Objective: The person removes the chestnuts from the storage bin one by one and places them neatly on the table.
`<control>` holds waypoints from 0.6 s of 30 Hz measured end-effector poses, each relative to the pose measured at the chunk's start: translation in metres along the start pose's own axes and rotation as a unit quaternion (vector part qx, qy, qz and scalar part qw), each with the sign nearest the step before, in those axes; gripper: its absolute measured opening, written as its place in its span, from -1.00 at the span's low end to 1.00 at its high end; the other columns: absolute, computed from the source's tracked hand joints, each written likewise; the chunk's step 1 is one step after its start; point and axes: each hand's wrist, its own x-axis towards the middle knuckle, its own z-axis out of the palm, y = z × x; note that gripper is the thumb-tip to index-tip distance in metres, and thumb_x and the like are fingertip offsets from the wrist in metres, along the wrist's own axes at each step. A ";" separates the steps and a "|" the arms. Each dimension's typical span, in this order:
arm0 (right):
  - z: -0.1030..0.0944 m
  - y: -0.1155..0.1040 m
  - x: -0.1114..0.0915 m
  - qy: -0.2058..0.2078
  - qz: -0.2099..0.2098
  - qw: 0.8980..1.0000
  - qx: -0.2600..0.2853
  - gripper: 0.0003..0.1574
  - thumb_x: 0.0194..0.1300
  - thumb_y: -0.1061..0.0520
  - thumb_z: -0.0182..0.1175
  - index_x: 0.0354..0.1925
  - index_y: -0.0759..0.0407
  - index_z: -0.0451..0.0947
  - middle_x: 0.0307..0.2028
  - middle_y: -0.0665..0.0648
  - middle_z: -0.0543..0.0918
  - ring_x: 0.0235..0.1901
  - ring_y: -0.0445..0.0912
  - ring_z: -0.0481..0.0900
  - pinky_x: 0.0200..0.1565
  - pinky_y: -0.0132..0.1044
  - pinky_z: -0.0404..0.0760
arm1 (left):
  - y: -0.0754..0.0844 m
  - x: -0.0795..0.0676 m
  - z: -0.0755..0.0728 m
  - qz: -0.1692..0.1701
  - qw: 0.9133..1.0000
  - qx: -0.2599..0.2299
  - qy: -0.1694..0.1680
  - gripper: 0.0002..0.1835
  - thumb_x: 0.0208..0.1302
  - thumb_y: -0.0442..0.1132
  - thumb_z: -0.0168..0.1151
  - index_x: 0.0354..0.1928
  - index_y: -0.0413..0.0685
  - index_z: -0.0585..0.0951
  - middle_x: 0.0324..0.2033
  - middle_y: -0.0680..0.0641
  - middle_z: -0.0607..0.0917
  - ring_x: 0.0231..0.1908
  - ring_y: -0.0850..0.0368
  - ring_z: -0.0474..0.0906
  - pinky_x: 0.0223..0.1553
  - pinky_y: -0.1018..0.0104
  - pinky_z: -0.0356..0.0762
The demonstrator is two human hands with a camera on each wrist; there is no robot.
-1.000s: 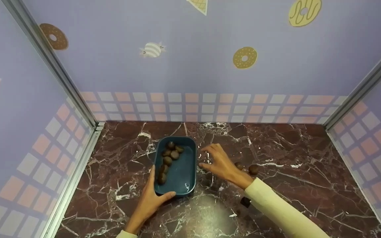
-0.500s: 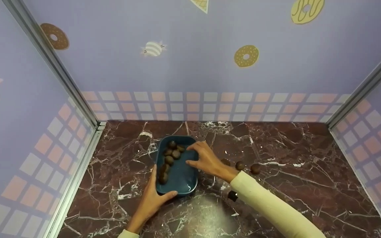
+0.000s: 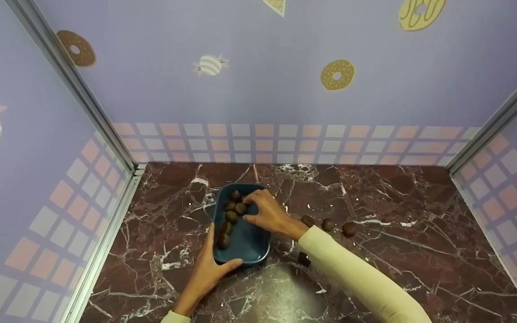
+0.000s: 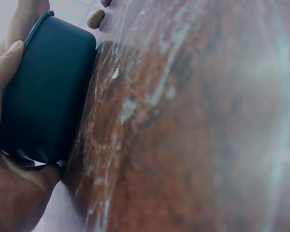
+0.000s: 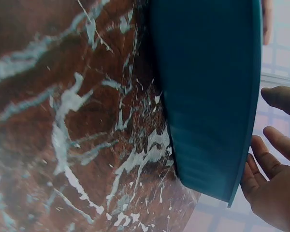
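A dark teal rectangular dish point(image 3: 250, 240) stands on the marbled tabletop. Several brown chestnuts point(image 3: 231, 217) lie in it along its left side and far end. My left hand point(image 3: 204, 269) grips the dish at its near left corner, thumb on the near rim and fingers along the left wall. In the head view my right hand point(image 3: 268, 214) reaches over the right rim, its fingertips close beside the chestnuts at the far end. In the right wrist view a gap shows between its thumb and fingers point(image 5: 280, 140); the dish wall hides the chestnuts there.
Three chestnuts point(image 3: 328, 224) lie in a row on the table point(image 3: 402, 260) right of the dish, close to my right sleeve point(image 3: 352, 273). A patterned lilac wall point(image 3: 263, 89) closes off the back, and side panels stand left and right.
My right hand has moved left from beside the dish to over its inside, at the far chestnuts. The loose chestnuts on the table have come into fuller view. My left hand keeps its grip.
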 end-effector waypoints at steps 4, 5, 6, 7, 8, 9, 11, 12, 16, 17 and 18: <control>0.002 0.002 0.010 -0.005 -0.003 1.000 -0.011 -0.52 0.33 0.19 0.59 0.13 0.37 0.71 0.04 0.30 0.69 0.08 0.19 0.57 0.21 0.10 0.62 | 0.000 0.000 0.000 0.005 1.000 -0.002 0.002 0.43 0.19 0.06 0.74 0.83 0.00 -0.12 0.75 -0.32 -0.03 0.70 -0.36 -0.01 0.61 -0.39 0.08; 0.003 0.003 0.012 -0.007 -0.002 1.000 -0.011 -0.52 0.34 0.19 0.59 0.14 0.37 0.71 0.04 0.30 0.69 0.08 0.19 0.58 0.20 0.10 0.62 | 0.000 0.000 0.000 0.006 1.000 -0.005 0.003 0.43 0.19 0.05 0.74 0.83 0.01 -0.12 0.75 -0.32 -0.03 0.70 -0.36 -0.02 0.61 -0.38 0.07; 0.004 0.004 0.014 -0.009 -0.001 1.000 -0.011 -0.52 0.34 0.19 0.58 0.14 0.37 0.71 0.04 0.31 0.69 0.07 0.19 0.57 0.19 0.11 0.62 | 0.000 0.000 0.000 0.007 1.000 -0.008 0.003 0.43 0.18 0.05 0.75 0.83 0.01 -0.12 0.75 -0.32 -0.03 0.70 -0.35 -0.02 0.62 -0.38 0.06; 0.005 0.004 0.016 -0.010 -0.001 1.000 -0.009 -0.52 0.35 0.20 0.58 0.14 0.38 0.71 0.04 0.32 0.69 0.07 0.19 0.57 0.19 0.11 0.62 | -0.001 0.000 0.000 0.008 1.000 -0.009 0.003 0.43 0.18 0.04 0.75 0.83 0.01 -0.12 0.75 -0.32 -0.03 0.70 -0.35 -0.03 0.62 -0.37 0.06; 0.006 0.005 0.017 -0.010 -0.001 1.000 -0.008 -0.52 0.35 0.20 0.58 0.14 0.38 0.71 0.04 0.33 0.69 0.07 0.19 0.57 0.18 0.12 0.62 | -0.001 0.000 0.000 0.009 1.000 -0.011 0.002 0.44 0.18 0.04 0.75 0.83 0.01 -0.12 0.75 -0.32 -0.04 0.70 -0.35 -0.03 0.62 -0.37 0.06; 0.007 0.006 0.019 -0.011 0.000 1.000 -0.006 -0.52 0.35 0.21 0.58 0.15 0.39 0.71 0.05 0.34 0.70 0.07 0.21 0.57 0.18 0.13 0.61 | -0.001 0.000 0.000 0.009 1.000 -0.012 0.002 0.44 0.18 0.04 0.75 0.83 0.01 -0.12 0.75 -0.32 -0.04 0.70 -0.35 -0.03 0.62 -0.37 0.05; 0.008 0.007 0.021 -0.015 0.003 1.000 -0.006 -0.52 0.35 0.22 0.57 0.15 0.40 0.71 0.06 0.35 0.69 0.08 0.21 0.56 0.18 0.14 0.61 | -0.001 0.000 0.000 0.010 1.000 -0.011 0.001 0.44 0.18 0.06 0.75 0.83 0.02 -0.13 0.75 -0.32 -0.05 0.70 -0.35 -0.03 0.63 -0.36 0.05; 0.009 0.008 0.022 -0.018 0.005 1.000 -0.010 -0.52 0.36 0.21 0.57 0.16 0.39 0.72 0.06 0.34 0.70 0.08 0.21 0.56 0.19 0.13 0.61 | -0.001 0.001 0.000 0.010 1.000 -0.009 0.001 0.45 0.18 0.07 0.75 0.83 0.02 -0.13 0.75 -0.32 -0.05 0.70 -0.36 -0.03 0.62 -0.37 0.05; 0.012 0.010 0.027 -0.034 0.013 0.998 -0.041 -0.50 0.39 0.14 0.56 0.20 0.33 0.72 0.12 0.29 0.71 0.13 0.19 0.57 0.25 0.11 0.61 | -0.002 0.001 0.000 0.005 1.000 -0.010 -0.002 0.43 0.21 0.06 0.73 0.83 0.06 -0.15 0.76 -0.31 -0.06 0.71 -0.36 -0.05 0.61 -0.40 0.06; 0.013 0.011 0.028 -0.038 0.013 0.998 -0.052 -0.50 0.39 0.12 0.56 0.20 0.31 0.73 0.14 0.28 0.72 0.14 0.18 0.58 0.27 0.11 0.60 | -0.002 0.001 0.001 0.005 1.000 -0.010 -0.003 0.42 0.22 0.06 0.72 0.83 0.07 -0.15 0.76 -0.31 -0.06 0.71 -0.36 -0.05 0.61 -0.41 0.06; 0.014 0.011 0.029 -0.042 0.013 0.997 -0.061 -0.49 0.40 0.10 0.56 0.21 0.30 0.73 0.16 0.27 0.72 0.15 0.18 0.58 0.29 0.11 0.60 | -0.002 0.001 0.001 0.005 1.000 -0.011 -0.002 0.42 0.22 0.05 0.72 0.83 0.07 -0.15 0.76 -0.30 -0.06 0.71 -0.36 -0.05 0.61 -0.41 0.06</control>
